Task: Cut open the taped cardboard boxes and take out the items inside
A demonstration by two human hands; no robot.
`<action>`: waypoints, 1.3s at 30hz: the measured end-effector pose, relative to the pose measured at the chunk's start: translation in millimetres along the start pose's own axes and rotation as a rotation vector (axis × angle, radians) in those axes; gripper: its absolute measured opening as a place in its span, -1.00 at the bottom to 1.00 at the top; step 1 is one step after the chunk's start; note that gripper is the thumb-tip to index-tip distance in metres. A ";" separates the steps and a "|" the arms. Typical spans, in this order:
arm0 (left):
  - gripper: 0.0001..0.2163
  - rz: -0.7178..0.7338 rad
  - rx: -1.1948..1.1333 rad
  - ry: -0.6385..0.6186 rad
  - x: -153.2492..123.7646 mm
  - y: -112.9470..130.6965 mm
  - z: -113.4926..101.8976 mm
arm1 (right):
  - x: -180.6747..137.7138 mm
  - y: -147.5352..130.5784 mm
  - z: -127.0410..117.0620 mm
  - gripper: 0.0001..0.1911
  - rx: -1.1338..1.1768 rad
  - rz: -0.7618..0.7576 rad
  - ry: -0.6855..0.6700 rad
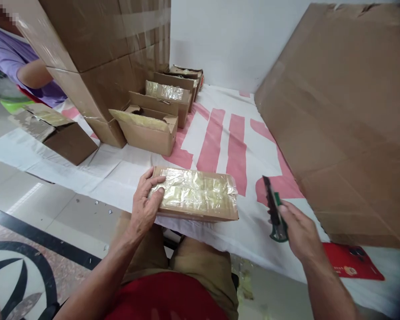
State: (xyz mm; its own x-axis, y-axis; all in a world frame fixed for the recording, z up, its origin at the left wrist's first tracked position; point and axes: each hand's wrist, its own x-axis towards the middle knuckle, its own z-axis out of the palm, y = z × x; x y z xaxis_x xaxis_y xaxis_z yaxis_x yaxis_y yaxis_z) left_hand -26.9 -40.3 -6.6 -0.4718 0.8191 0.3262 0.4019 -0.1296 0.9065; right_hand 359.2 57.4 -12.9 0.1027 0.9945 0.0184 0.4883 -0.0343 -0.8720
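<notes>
Left fingers [157, 179] on oblong carton [200, 215], crinkled tape [196, 189].

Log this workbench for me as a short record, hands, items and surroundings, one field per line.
Left-hand grip: on the left end of the taped box
Right-hand grip: holding the utility knife, apart from the box
Beyond: open box, flap raised
Right: large cardboard piece, red phone
Surface: pink-and-white cloth
Far left: co-worker's purple sleeve
</notes>
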 end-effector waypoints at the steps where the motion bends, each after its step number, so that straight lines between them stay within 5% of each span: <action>1: -0.75 -0.010 -0.018 -0.002 -0.4 -0.4 0.5 | -1.5 -16.0 -1.4 -0.55 0.131 0.075 -0.006; 5: -0.66 -0.045 -0.061 -0.031 -0.8 -0.4 1.3 | -8.8 -88.9 7.4 -0.50 0.296 0.006 -0.252; 9: -0.62 -0.043 -0.095 -0.013 -1.7 -3.1 3.6 | -13.1 -146.8 37.8 -0.59 -0.140 -0.373 -0.579; 13: -0.60 -0.054 -0.112 -0.007 -2.7 -5.4 5.6 | -10.5 -177.9 76.3 -0.60 -0.496 -0.750 -0.687; 17: -0.57 -0.059 -0.139 -0.017 -3.1 -6.4 5.8 | -10.2 -194.1 104.2 -0.69 -0.806 -1.000 -0.665; 22: -0.56 -0.048 -0.153 -0.006 -3.6 -7.9 6.6 | -21.8 -206.4 118.9 -0.82 -1.098 -1.124 -0.593; 31: -0.53 -0.064 -0.141 0.027 -3.5 -6.7 6.3 | -27.7 -213.5 115.9 -0.73 -1.298 -1.275 -0.646; 39: -0.53 -0.100 -0.154 0.044 -1.5 -7.2 4.5 | -13.9 -220.1 101.5 -0.82 -1.195 -1.278 -0.688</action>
State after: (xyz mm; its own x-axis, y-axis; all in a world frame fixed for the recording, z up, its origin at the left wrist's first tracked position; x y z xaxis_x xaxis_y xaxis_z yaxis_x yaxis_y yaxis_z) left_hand -25.6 -38.0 -14.8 -0.5391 0.8072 0.2405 0.2275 -0.1354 0.9643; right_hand 162.3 61.2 129.1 -0.9357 0.3229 -0.1422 0.2777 0.9226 0.2679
